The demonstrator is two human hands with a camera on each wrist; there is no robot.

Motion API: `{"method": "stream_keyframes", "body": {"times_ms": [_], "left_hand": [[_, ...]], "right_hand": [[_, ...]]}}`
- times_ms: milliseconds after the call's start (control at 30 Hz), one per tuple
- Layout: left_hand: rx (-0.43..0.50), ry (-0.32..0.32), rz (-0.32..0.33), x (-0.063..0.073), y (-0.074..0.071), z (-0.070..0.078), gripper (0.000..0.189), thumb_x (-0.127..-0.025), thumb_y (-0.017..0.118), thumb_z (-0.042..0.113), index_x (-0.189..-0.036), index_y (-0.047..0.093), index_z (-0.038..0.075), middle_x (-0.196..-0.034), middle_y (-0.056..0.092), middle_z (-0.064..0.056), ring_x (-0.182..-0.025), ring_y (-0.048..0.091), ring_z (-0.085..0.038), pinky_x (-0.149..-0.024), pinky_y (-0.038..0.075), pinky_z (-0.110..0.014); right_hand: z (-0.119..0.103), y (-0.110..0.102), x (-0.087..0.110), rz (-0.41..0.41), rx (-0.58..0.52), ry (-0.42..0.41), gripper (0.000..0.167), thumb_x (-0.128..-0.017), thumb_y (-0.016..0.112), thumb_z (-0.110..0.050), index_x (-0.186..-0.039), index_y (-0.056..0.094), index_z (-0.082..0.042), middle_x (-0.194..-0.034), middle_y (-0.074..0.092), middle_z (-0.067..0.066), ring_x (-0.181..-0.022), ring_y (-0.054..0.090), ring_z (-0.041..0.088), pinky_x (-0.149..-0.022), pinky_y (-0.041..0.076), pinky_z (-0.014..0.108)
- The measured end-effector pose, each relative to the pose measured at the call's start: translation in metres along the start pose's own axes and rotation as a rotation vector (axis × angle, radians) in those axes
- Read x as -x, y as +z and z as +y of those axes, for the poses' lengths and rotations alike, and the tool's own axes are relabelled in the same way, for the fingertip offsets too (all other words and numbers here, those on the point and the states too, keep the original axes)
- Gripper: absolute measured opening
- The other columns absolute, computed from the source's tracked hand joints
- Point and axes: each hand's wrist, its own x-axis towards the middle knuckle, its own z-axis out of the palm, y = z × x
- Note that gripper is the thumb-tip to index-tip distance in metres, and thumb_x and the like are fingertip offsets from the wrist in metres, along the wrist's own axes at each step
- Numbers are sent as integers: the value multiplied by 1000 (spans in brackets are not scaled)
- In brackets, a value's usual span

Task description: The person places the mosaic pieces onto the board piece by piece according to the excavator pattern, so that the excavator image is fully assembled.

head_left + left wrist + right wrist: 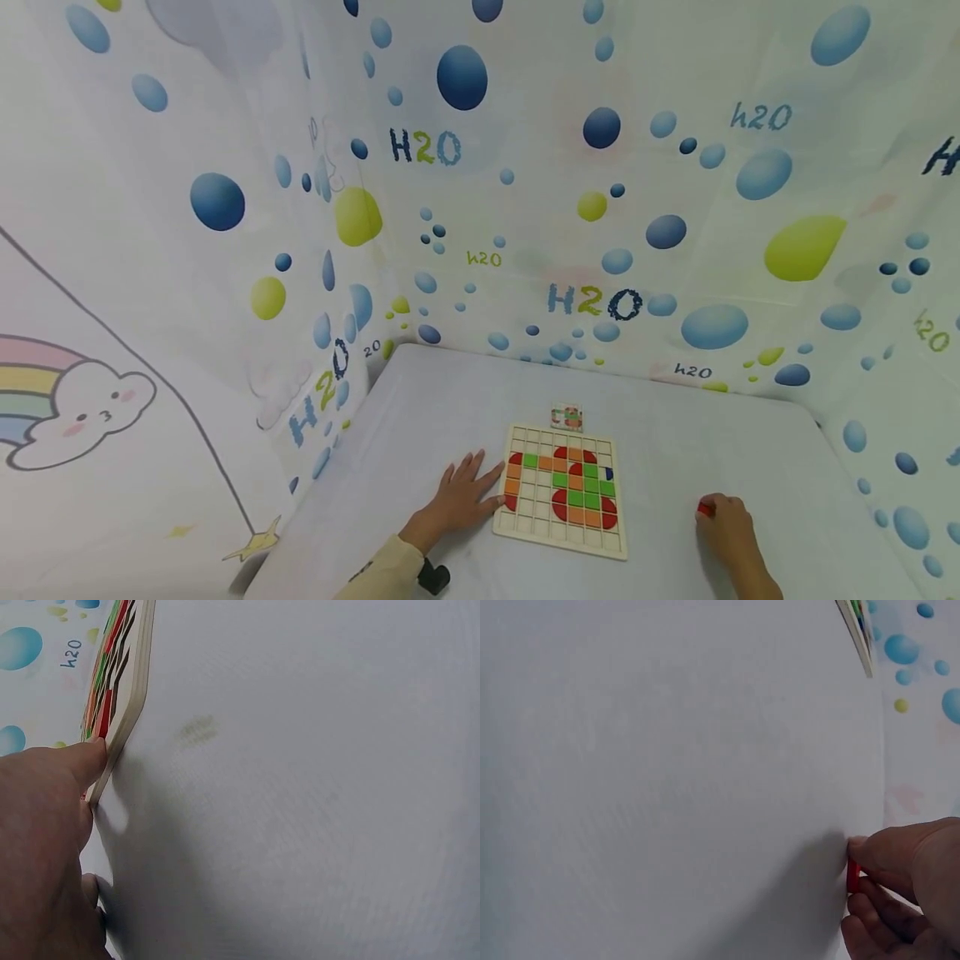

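Observation:
A pale wooden grid board (525,530) lies on the table, partly filled with red, orange and green pieces and one dark blue piece (609,474). My left hand (459,497) is spread flat at the board's left edge, its fingertips right at the rim. In the left wrist view its thumb (88,759) touches the board's edge beside a red piece (104,716). Well to the right of the board, my right hand (729,532) pinches a small red piece (853,876) between thumb and fingers, close over the table.
A small patterned card (566,417) lies just beyond the board's far edge. The white-covered table (450,383) meets bubble-printed curtains (525,208) at the back and sides. A black object (433,577) sits by the left sleeve.

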Motion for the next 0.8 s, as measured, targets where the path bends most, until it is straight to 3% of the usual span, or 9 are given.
{"method": "stream_keyframes", "body": {"times_ms": [233,467,800], "left_hand": [[21,-2,-26,7,-13,10,68,-106,50,59,-165,38,28,-174,24,-18,-160,19,-44,-126,13,-69],[32,10,-34,12,-22,15,66,-107,51,57,-165,40,27,-173,26,-20,-160,21,-45,-124,15,-71],[20,-22,-36,4,-10,8,68,-106,53,58,-165,39,28,-175,24,-16,-162,18,-41,-127,12,-68]], "right_hand": [[-20,22,-1,62,-14,-25,23,-94,69,3,-112,65,17,-107,60,37,-103,60,52,-91,54,62],[-52,40,1,19,-8,-20,27,-91,74,-5,-112,68,10,-102,64,22,-96,61,33,-94,56,56],[-77,49,6,-23,1,-81,26,-87,75,-6,-108,72,9,-99,63,15,-92,61,26,-92,58,52]]}}
